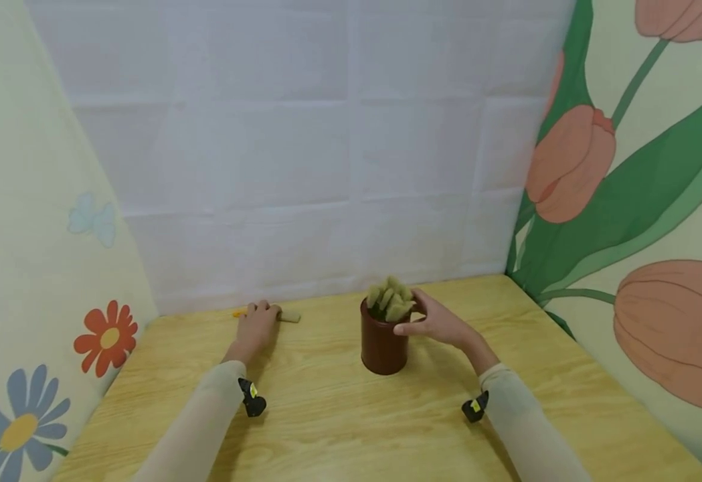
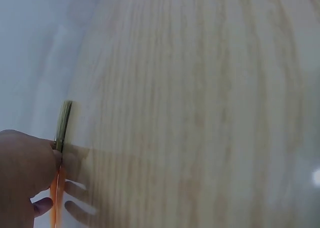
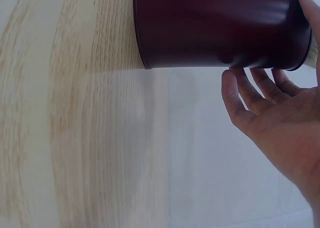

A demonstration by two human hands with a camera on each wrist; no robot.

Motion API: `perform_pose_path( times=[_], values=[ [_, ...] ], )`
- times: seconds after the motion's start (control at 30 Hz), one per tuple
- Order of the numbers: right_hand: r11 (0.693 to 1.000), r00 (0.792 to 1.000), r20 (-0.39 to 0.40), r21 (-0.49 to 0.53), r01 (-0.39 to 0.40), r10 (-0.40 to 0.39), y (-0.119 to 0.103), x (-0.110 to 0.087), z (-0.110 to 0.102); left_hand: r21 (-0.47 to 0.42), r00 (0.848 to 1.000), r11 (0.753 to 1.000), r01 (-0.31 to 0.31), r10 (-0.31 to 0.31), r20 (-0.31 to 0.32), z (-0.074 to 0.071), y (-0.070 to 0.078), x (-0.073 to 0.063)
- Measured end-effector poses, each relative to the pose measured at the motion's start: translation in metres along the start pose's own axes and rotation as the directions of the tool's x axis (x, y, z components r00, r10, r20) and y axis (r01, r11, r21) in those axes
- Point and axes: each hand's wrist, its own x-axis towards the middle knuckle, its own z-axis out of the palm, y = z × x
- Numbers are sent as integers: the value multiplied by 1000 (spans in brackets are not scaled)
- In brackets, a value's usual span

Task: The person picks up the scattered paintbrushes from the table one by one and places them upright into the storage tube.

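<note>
A paintbrush (image 1: 290,316) with an orange handle and pale olive bristles lies along the back of the table, its bristle end pointing right. My left hand (image 1: 258,327) grips it around the middle; the bristles (image 2: 64,119) stick out past the fingers in the left wrist view. To the right stands a dark red-brown cylindrical holder (image 1: 383,348), upright on the table. Several olive bristle-like tufts (image 1: 391,299) rise out of its top. My right hand (image 1: 437,323) holds the holder near its rim, with the thumb in front and the fingers (image 3: 250,90) around the far side.
The wood-grain table (image 1: 326,415) ends against a creased white sheet (image 1: 290,161) close behind both hands. Flower-printed panels flank it, one on the left (image 1: 37,281) and one on the right (image 1: 640,227). A small black wrist camera (image 1: 253,399) sits on the left wrist.
</note>
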Motion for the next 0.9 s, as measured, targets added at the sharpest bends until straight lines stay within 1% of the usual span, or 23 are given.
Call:
perform_pose_path(
  times=[0.17, 0.3, 0.37, 0.5, 0.57, 0.67, 0.73, 0.8, 0.9],
  values=[
    [1000, 1000, -16, -16, -9, 9, -1, -1, 1, 28, 1000, 1000, -9, 10, -23, 3, -2, 0],
    [1000, 1000, -10, -2, -9, 9, 0, -1, 1, 45, 998, 999, -16, 18, -53, 1, 1, 0],
    [1000, 1000, -3, 6, -11, 11, 1, -1, 2, 46, 997, 999, -21, 24, -73, 1, 3, 0],
    [1000, 1000, -3, 10, -15, 15, 1, -2, 2, 65, 989, 996, -60, 68, -129, -3, 12, 3],
    [1000, 1000, -3, 11, -14, 14, 2, -2, 2, 70, 982, 995, -74, 85, -170, -7, 21, 5],
    [1000, 1000, 2, 12, -15, 15, 2, -3, 3, 48, 963, 996, -76, 85, -256, -15, 38, 8],
    [1000, 1000, 7, 12, -15, 15, 1, -3, 3, 8, 947, 998, -66, 65, -314, -23, 52, 9],
    [1000, 1000, 7, 8, -13, 13, 0, -3, 3, -48, 934, 997, -66, 45, -355, -32, 67, 10],
    [1000, 1000, 1, 4, -5, 5, -1, -1, 3, -135, 914, 987, -90, 28, -406, -46, 91, 8]
  ],
)
